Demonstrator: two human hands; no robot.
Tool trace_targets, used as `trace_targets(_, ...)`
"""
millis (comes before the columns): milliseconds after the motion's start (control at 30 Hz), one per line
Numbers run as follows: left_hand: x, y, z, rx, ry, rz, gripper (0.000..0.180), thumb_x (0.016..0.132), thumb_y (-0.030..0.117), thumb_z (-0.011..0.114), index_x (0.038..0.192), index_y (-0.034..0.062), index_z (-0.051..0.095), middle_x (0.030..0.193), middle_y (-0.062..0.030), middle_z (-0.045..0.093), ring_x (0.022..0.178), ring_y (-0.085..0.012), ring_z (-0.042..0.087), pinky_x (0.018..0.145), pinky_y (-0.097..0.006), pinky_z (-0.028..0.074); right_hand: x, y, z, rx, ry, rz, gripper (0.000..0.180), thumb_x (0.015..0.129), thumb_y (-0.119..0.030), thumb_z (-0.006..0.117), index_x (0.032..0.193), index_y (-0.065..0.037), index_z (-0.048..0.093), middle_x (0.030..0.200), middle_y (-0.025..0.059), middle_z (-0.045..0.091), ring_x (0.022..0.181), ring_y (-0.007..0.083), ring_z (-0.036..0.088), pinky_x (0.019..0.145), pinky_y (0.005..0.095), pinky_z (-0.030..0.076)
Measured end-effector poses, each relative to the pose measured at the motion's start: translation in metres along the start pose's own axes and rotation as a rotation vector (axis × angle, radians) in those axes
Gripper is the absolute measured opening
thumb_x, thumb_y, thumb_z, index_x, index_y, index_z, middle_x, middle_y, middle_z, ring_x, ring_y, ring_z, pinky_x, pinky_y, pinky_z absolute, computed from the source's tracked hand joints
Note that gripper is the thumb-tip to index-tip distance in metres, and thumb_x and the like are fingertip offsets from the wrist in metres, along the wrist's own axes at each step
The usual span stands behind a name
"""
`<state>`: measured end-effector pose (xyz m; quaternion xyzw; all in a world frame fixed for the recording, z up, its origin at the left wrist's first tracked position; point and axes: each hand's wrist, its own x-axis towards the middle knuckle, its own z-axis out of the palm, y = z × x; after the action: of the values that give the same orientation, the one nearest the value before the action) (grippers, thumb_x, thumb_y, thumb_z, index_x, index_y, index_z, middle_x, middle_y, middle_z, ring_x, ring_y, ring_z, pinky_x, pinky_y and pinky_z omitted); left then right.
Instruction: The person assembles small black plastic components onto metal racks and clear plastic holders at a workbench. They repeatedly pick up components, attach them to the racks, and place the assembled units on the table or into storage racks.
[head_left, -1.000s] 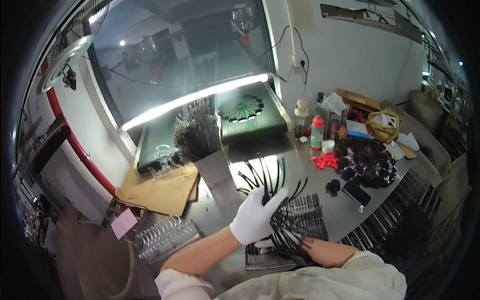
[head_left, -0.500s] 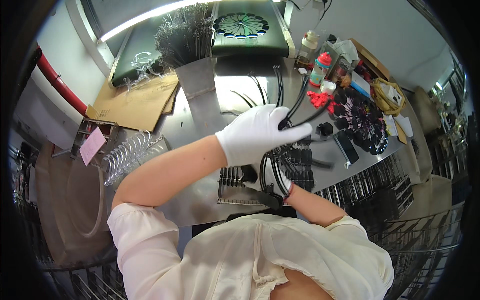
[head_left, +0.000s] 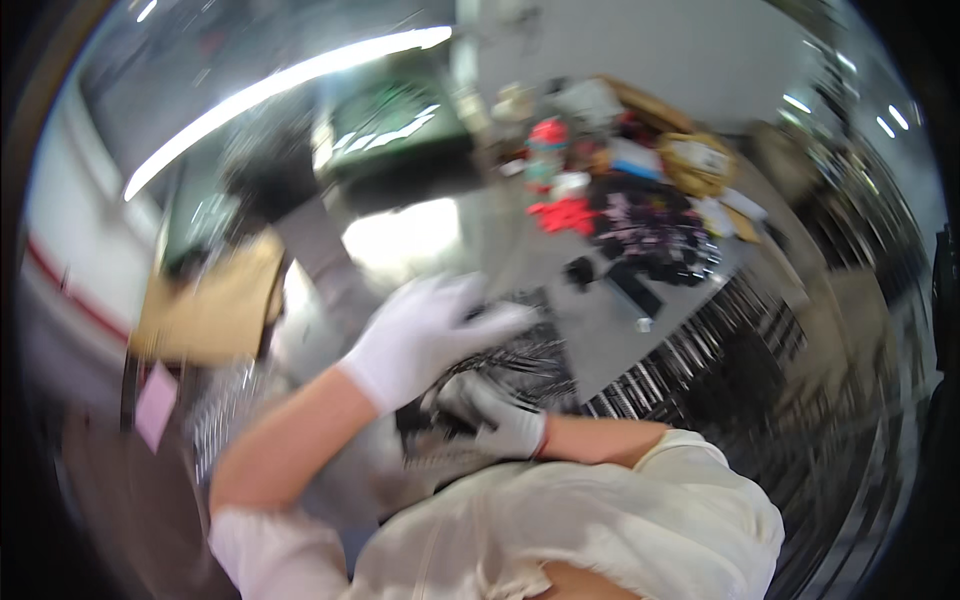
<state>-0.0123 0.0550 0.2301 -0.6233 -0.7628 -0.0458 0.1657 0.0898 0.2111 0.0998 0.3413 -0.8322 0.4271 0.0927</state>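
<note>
Motion smears the view. My left hand [head_left: 420, 340], in a white glove, hovers over the middle of the metal table [head_left: 610, 330]. Its thumb and index finger are spread apart, with nothing visible between them. Lower and to the right, my right hand [head_left: 505, 415], also gloved in white, is closed around something dark, apparently thin black curved bands [head_left: 450, 412]. A blurred heap of black pieces [head_left: 525, 350] lies beyond the right hand, close to the left thumb.
Cardboard [head_left: 205, 305] lies at the left, near a row of clear curved pieces [head_left: 235, 405] and a pink paper [head_left: 156, 405]. A red-topped bottle [head_left: 546, 155], red scraps [head_left: 565, 215], a black cluster [head_left: 655, 230] and a phone [head_left: 633, 290] occupy the right.
The whole view has swung, shifting the table items left and blurring them. Black bands that rose from my left hand no longer show there. My right hand is more exposed now.
</note>
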Motion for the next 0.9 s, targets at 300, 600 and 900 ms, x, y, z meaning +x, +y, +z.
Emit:
trace_targets(300, 0.048, -0.037, -0.045, -1.031, 0.735, -0.456, 0.056, 0.088, 0.018, 0.069, 0.137, -0.0027, 0.054, 0.132, -0.0224, 0.062, 0.122, -0.0319, 0.059, 0.106, -0.038, 0.046, -0.021, -0.001, 0.011, 1.837, 0.029, 0.894, 0.026, 0.095, -0.012, 0.074, 0.118, -0.012, 0.062, 0.101, 0.0011, 0.066, 0.090, 0.0150, 0.069, 0.073, 0.0337, 0.062)
trace_targets(600, 0.093, 0.077, -0.012, -0.994, 0.021, -0.291, 0.036, 0.100, 0.014, 0.046, 0.078, -0.0025, 0.069, 0.070, -0.0167, 0.070, 0.060, -0.0274, 0.067, 0.058, -0.035, 0.054, -0.057, 0.022, -0.025, 1.477, 0.361, 0.764, 0.035, 0.093, -0.009, 0.070, 0.124, 0.000, 0.058, 0.101, 0.0058, 0.061, 0.093, 0.0122, 0.063, 0.079, 0.0291, 0.056)
trace_targets(900, -0.073, 0.098, 0.139, -2.270, -0.513, -1.116, 0.026, 0.106, 0.015, 0.052, 0.124, 0.0021, 0.065, 0.101, -0.0126, 0.073, 0.092, -0.0222, 0.069, 0.082, -0.034, 0.053, -0.041, -0.017, -0.025, -0.033, 0.228, -0.156, 0.038, 0.071, -0.030, 0.077, 0.095, -0.004, 0.062, 0.098, 0.0125, 0.058, 0.097, 0.0336, 0.058, 0.083, 0.0437, 0.050)
